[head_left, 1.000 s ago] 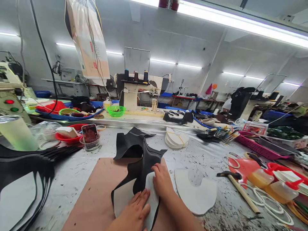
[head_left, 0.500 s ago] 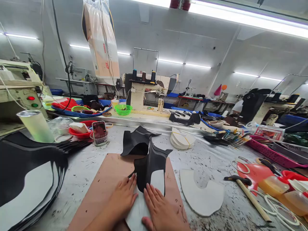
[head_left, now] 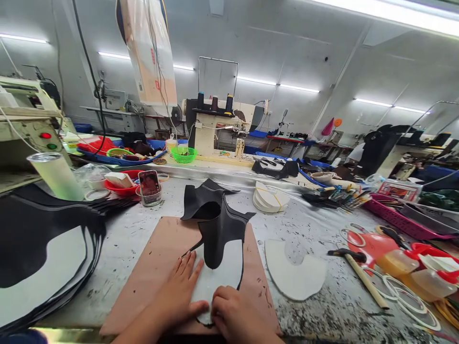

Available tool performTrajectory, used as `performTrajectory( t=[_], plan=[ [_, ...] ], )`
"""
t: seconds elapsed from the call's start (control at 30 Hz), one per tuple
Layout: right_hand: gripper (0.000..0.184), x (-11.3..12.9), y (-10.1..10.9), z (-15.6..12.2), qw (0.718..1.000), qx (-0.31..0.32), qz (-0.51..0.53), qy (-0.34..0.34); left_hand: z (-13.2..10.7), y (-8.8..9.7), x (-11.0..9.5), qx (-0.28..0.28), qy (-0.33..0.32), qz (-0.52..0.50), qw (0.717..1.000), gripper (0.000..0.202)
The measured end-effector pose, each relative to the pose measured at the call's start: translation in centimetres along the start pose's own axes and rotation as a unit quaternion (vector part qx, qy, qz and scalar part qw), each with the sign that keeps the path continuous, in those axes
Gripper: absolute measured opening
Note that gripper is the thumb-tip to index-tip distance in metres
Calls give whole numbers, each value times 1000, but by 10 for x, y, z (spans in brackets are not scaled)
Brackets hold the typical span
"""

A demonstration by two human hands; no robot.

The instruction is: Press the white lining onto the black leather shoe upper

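Note:
A black shoe-upper piece with a white U-shaped backing lies on the pinkish-brown board in front of me. Its black far part folds up and curls. My left hand rests flat on the left side of the white backing, fingers stretched out. At the near end of that backing, my right hand has its fingers curled in; what is between them, if anything, is hidden. Behind the piece, another black piece sits curled up, touching or overlapping it.
To the left lies a stack of black and white pieces. On the right are a loose white U-shaped piece, a hammer and bottles. Bundled white pieces, a phone and a sewing machine stand farther back.
My right hand has drawn back toward me and curled its fingers, baring more of the white backing. My left hand stays flat with its fingers spread wider. The camera view has tilted down.

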State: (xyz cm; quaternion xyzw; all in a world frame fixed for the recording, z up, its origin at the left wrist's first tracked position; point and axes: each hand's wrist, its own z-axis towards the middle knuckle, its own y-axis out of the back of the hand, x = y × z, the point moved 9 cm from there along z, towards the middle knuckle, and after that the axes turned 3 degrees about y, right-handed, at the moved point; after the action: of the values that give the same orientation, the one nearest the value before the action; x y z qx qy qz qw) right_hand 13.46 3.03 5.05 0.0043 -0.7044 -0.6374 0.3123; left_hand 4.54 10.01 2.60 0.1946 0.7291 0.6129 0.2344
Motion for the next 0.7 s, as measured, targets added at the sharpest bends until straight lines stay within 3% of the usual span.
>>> performTrajectory(
  t=[0.07,0.2,0.3,0.37,0.5,0.6,0.7],
  plan=[
    [8,3,-2,2,1000,6,-16,6,-8,-2,-4,6,-13,-2,1000,87],
    [13,7,-10,6,998,15,-59,21,-33,-21,-19,9,-57,6,998,67],
    [17,9,-14,8,996,8,-81,24,-55,-31,-33,-60,-126,57,989,72],
    [18,7,-13,7,996,-9,-89,13,-70,-24,-40,-152,-173,97,968,73],
    [14,5,-9,0,995,-30,-88,26,-94,12,-47,-318,-215,105,917,52],
    [9,11,-17,-3,993,-13,-95,70,-100,36,-49,-363,-195,59,909,37],
    [8,17,-26,-1,990,6,-102,92,-97,42,-54,-366,-177,37,913,27]
  ],
)
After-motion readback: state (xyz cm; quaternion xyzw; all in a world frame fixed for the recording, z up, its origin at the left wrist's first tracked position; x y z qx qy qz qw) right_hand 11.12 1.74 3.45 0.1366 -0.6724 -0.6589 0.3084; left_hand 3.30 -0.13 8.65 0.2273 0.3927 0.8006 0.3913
